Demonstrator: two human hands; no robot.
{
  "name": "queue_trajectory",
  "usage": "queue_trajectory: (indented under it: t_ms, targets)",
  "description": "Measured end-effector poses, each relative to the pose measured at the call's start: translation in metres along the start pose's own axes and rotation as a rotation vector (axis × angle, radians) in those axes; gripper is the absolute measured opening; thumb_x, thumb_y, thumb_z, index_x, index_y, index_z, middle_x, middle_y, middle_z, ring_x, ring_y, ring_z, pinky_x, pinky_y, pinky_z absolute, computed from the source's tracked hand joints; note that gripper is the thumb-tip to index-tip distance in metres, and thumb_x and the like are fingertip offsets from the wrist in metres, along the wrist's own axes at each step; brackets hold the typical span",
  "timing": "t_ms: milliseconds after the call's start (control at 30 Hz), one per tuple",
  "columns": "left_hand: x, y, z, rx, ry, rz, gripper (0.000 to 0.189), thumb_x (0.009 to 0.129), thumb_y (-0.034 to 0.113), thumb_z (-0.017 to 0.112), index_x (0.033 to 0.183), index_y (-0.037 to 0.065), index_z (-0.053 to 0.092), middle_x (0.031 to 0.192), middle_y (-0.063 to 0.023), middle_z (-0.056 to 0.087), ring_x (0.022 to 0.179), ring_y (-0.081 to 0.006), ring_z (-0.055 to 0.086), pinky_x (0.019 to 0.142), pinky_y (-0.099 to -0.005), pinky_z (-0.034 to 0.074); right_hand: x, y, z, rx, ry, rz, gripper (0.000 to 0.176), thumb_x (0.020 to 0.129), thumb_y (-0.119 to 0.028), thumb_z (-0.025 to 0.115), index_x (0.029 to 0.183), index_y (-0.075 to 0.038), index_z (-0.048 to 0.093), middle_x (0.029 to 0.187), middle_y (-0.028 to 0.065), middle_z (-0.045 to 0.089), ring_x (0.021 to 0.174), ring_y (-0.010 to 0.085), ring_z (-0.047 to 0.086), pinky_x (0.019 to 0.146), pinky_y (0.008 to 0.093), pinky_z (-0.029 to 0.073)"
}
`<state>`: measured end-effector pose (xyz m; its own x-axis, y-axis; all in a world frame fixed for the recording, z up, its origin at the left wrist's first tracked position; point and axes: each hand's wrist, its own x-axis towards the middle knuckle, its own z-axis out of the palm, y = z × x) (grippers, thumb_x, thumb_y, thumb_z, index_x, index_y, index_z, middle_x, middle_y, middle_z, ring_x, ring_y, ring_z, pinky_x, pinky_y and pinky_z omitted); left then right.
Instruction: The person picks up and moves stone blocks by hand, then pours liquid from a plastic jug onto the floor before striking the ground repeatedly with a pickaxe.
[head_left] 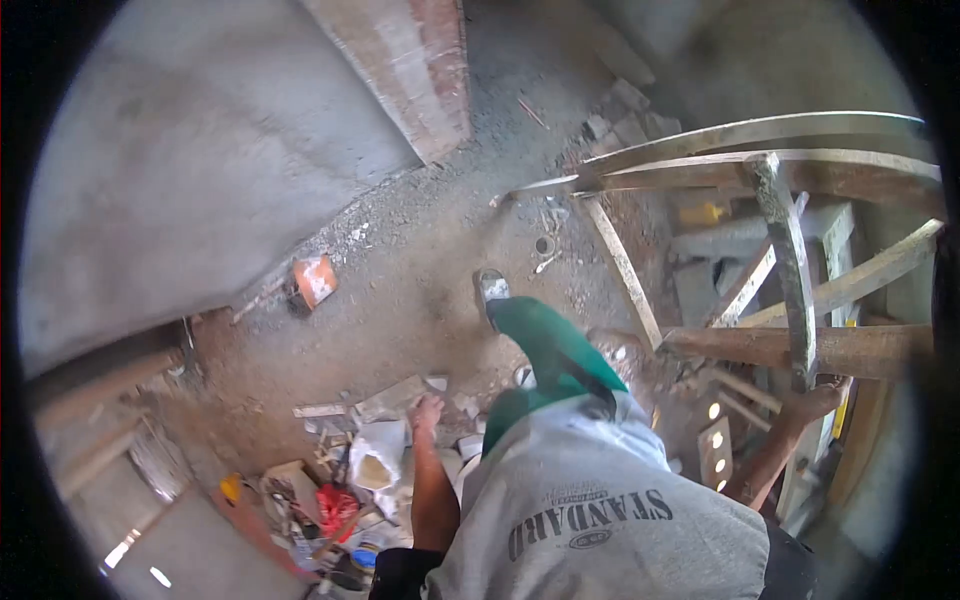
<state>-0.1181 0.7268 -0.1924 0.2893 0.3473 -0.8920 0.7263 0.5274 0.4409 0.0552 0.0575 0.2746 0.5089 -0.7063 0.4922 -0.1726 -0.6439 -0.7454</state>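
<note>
My left hand (427, 411) hangs over the rubble-strewn floor, its fingers curled in, and no object shows in it. Just below it lies a white sack or bag (376, 455) with pale powdery material in its mouth. My right hand (818, 398) reaches out to the right, closed at the lower end of a rough wooden batten (787, 265). A narrow yellow strip (840, 415) runs right beside this hand. Whether the fingers grip the batten, the strip or something else is hidden.
Wooden beams (860, 345) form a frame at the right. An orange bucket (316, 281) lies tipped at the left by a grey wall (200, 180). A plank (420, 80) leans at the top. A crate of tools (290, 490) and a red bag (338, 508) sit at lower left.
</note>
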Motion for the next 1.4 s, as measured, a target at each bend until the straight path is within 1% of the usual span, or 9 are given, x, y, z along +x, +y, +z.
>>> queue_trajectory:
  t_ms: [67, 200, 400, 433, 500, 600, 700, 833, 1400]
  targets:
    - [-0.002, 0.046, 0.021, 0.322, 0.060, -0.165, 0.029, 0.097, 0.024, 0.060, 0.117, 0.004, 0.060, 0.094, -0.0107, 0.071, 0.079, -0.0228, 0.071, 0.063, -0.0321, 0.055, -0.003, -0.024, 0.006, -0.083, 0.052, 0.048, 0.075, 0.068, -0.023, 0.090, 0.126, 0.008, 0.054, 0.113, 0.0152, 0.063, 0.099, 0.0265, 0.066, 0.083, 0.0385, 0.056]
    - [0.037, 0.144, 0.057, 0.354, -0.087, -0.034, 0.013, 0.089, 0.009, 0.065, 0.101, 0.004, 0.064, 0.083, -0.0098, 0.067, 0.067, -0.0207, 0.066, 0.053, -0.0328, 0.053, -0.003, -0.018, -0.010, -0.766, -0.074, -0.377, 0.073, 0.068, -0.018, 0.089, 0.126, 0.008, 0.053, 0.115, 0.0159, 0.063, 0.101, 0.0280, 0.065, 0.085, 0.0394, 0.056]
    - [0.041, 0.362, 0.213, 0.439, -0.180, 0.107, 0.027, 0.095, 0.013, 0.061, 0.118, -0.003, 0.060, 0.094, -0.0154, 0.068, 0.078, -0.0197, 0.068, 0.059, -0.0250, 0.050, -0.020, 0.025, -0.030, -0.500, 0.126, 0.219, 0.036, 0.085, -0.009, 0.065, 0.116, 0.008, 0.061, 0.112, 0.0198, 0.065, 0.104, 0.0309, 0.064, 0.087, 0.0399, 0.054]
    - [0.045, 0.390, 0.234, 0.482, -0.214, 0.142, 0.030, 0.096, 0.016, 0.061, 0.120, -0.002, 0.060, 0.098, -0.0162, 0.069, 0.081, -0.0204, 0.069, 0.061, -0.0248, 0.050, -0.022, 0.009, -0.022, -0.842, 0.051, 0.107, 0.032, 0.088, -0.009, 0.060, 0.115, 0.007, 0.062, 0.111, 0.0198, 0.064, 0.103, 0.0319, 0.065, 0.087, 0.0400, 0.054]
    - [0.064, 0.439, 0.287, 0.580, -0.281, 0.184, 0.034, 0.098, 0.019, 0.061, 0.124, -0.002, 0.059, 0.106, -0.0170, 0.070, 0.087, -0.0212, 0.071, 0.065, -0.0250, 0.050, -0.013, -0.025, 0.007, -1.085, 0.236, 0.247, 0.029, 0.089, -0.011, 0.054, 0.110, 0.007, 0.064, 0.108, 0.0188, 0.066, 0.097, 0.0313, 0.066, 0.086, 0.0370, 0.053]
    - [0.085, 0.509, 0.352, 0.805, -0.349, 0.211, 0.036, 0.100, 0.021, 0.060, 0.129, 0.000, 0.058, 0.112, -0.0164, 0.071, 0.091, -0.0209, 0.071, 0.069, -0.0260, 0.050, -0.007, -0.035, 0.025, -0.067, 0.952, 0.573, 0.031, 0.089, -0.008, 0.048, 0.110, 0.009, 0.064, 0.105, 0.0175, 0.068, 0.095, 0.0300, 0.067, 0.083, 0.0368, 0.053]
    - [0.062, 0.569, 0.430, 1.029, -0.416, 0.311, 0.033, 0.100, 0.021, 0.061, 0.127, 0.002, 0.060, 0.110, -0.0143, 0.072, 0.090, -0.0182, 0.071, 0.069, -0.0252, 0.049, -0.005, -0.054, 0.076, -0.181, 1.136, 0.461, 0.028, 0.087, -0.007, 0.047, 0.102, 0.006, 0.066, 0.100, 0.0131, 0.070, 0.091, 0.0288, 0.067, 0.082, 0.0365, 0.053]
    - [0.055, 0.617, 0.509, 1.160, -0.666, 0.401, 0.027, 0.098, 0.021, 0.062, 0.118, 0.002, 0.065, 0.103, -0.0124, 0.072, 0.088, -0.0162, 0.070, 0.068, -0.0247, 0.051, -0.023, -0.029, 0.066, -0.917, 0.805, 0.490, 0.024, 0.090, -0.010, 0.048, 0.094, -0.003, 0.071, 0.099, 0.0086, 0.072, 0.085, 0.0279, 0.070, 0.074, 0.0395, 0.057]
    - [0.005, 0.601, 0.785, 1.562, -0.914, 0.195, 0.027, 0.099, 0.018, 0.061, 0.119, 0.001, 0.064, 0.102, -0.0078, 0.071, 0.083, -0.0130, 0.068, 0.071, -0.0247, 0.052, -0.074, -0.057, 0.106, -0.731, 1.222, 0.784, 0.021, 0.093, -0.016, 0.050, 0.096, -0.005, 0.068, 0.092, 0.0077, 0.068, 0.080, 0.0241, 0.067, 0.069, 0.0359, 0.055]
